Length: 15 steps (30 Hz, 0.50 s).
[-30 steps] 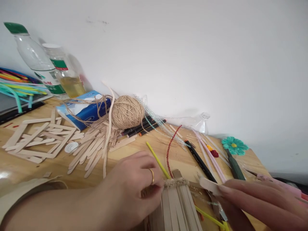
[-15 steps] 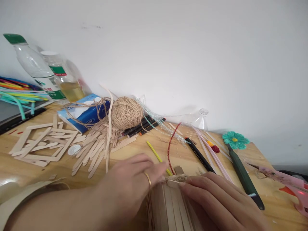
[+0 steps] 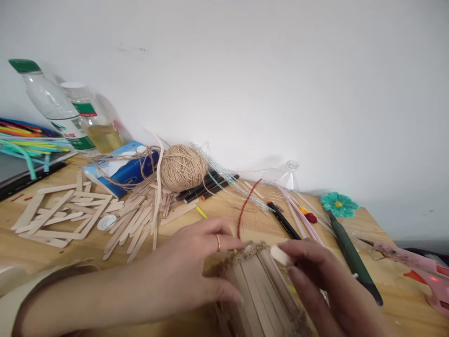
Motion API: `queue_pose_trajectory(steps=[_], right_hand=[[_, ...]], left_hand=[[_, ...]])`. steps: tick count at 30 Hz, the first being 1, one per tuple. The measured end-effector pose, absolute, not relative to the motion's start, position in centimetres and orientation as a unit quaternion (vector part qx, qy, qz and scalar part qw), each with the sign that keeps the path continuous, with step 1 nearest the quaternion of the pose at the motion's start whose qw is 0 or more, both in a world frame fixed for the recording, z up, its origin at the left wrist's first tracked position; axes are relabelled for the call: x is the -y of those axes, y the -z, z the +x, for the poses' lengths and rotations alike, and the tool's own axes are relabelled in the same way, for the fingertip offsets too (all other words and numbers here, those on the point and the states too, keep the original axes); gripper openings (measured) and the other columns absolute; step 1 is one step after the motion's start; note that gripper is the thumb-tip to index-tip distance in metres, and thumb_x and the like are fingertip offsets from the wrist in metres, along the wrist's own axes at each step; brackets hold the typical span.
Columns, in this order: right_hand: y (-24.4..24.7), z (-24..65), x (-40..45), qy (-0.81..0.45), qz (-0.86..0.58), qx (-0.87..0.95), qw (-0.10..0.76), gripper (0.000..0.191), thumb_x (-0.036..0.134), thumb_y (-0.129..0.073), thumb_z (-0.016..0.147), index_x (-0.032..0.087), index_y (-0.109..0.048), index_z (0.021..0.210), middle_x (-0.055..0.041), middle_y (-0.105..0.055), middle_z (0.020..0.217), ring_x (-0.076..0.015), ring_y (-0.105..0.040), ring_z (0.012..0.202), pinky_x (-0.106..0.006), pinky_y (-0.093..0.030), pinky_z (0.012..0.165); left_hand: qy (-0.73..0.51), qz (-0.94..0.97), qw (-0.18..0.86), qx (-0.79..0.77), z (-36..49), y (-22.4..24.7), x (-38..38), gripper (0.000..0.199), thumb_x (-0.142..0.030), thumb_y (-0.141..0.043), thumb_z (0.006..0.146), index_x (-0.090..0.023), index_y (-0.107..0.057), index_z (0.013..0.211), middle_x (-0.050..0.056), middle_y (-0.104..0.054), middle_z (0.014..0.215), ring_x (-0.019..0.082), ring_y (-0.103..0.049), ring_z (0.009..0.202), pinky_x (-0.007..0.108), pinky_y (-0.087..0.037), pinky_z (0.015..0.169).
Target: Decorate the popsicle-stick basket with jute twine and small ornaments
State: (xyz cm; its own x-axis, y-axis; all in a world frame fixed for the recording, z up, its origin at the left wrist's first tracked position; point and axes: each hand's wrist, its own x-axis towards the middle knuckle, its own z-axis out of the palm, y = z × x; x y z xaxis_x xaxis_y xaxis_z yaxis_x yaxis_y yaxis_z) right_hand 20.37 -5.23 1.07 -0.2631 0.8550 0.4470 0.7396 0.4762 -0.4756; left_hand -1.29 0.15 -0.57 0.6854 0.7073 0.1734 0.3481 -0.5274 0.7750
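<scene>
A pen-holder-like craft made of popsicle sticks (image 3: 257, 290), trimmed with twine along its upper end, lies tilted at the bottom centre. My left hand (image 3: 189, 267), wearing a gold ring, grips it from the left, with fingers at the twine trim and thumb on the sticks. On the other side my right hand (image 3: 329, 285) pinches a popsicle stick (image 3: 279, 255); only its pale rounded end shows. That end is close to the craft's upper right corner; I cannot tell whether they touch. A red pipe cleaner (image 3: 245, 206) rises behind the craft.
Loose popsicle sticks (image 3: 135, 224) and a twine ball (image 3: 184, 167) lie left of centre. Two bottles (image 3: 75, 126) lean by the wall. To the right are a black marker (image 3: 282, 220), a teal flower (image 3: 339, 205), a dark green tool (image 3: 354, 255) and a pink glue gun (image 3: 410, 262).
The craft has turned and tilted, showing more of its stick side. My right hand has lifted off its top edge with the stick end, and my left thumb has moved down onto the side.
</scene>
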Motion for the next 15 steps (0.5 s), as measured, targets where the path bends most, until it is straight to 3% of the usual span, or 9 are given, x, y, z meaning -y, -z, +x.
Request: queue_pose_trajectory(steps=[4,8,11,15], right_hand=[[-1.5,20.2,4.4,-0.151,-0.5,0.78,0.345,0.015,0.019,-0.051,0.089,0.025,-0.054,0.103,0.0032,-0.065,0.075,-0.0111,-0.064,0.06,-0.014,-0.051,0.049],[-1.8,20.1,3.7,-0.165,-0.452,0.83,0.283,0.013,0.012,-0.054,0.086,0.024,-0.06,0.087,0.0039,-0.06,0.067,-0.0091,-0.06,0.058,-0.015,-0.047,0.05],[-2.1,19.8,3.8,-0.079,-0.404,0.873,0.262,0.017,0.012,-0.049,0.088,0.022,-0.062,0.091,0.0022,-0.06,0.068,-0.01,-0.059,0.055,-0.018,-0.046,0.048],[-2.6,19.2,4.3,0.076,-0.375,0.899,0.215,0.033,0.013,-0.035,0.094,0.019,-0.063,0.077,-0.0012,-0.062,0.063,-0.0143,-0.062,0.054,-0.024,-0.046,0.045]], left_hand=[[-0.176,0.825,0.414,-0.343,-1.0,1.0,-0.3,0.053,-0.037,-0.079,0.065,-0.024,-0.062,0.114,0.004,-0.064,0.11,0.023,-0.06,0.102,0.034,-0.05,0.088],[-0.164,0.799,0.494,-0.301,-0.7,0.9,-0.5,0.049,-0.023,-0.075,0.072,-0.033,-0.06,0.118,-0.004,-0.069,0.107,0.016,-0.064,0.098,0.026,-0.049,0.086],[-0.166,0.776,0.531,-0.298,-0.6,0.7,-0.5,0.048,-0.017,-0.073,0.074,-0.036,-0.061,0.116,-0.008,-0.071,0.102,0.015,-0.065,0.095,0.022,-0.049,0.082],[-0.165,0.772,0.535,-0.302,-0.6,1.0,-0.2,0.036,-0.013,-0.065,0.077,-0.032,-0.066,0.108,-0.009,-0.073,0.087,0.014,-0.067,0.081,0.02,-0.05,0.07]])
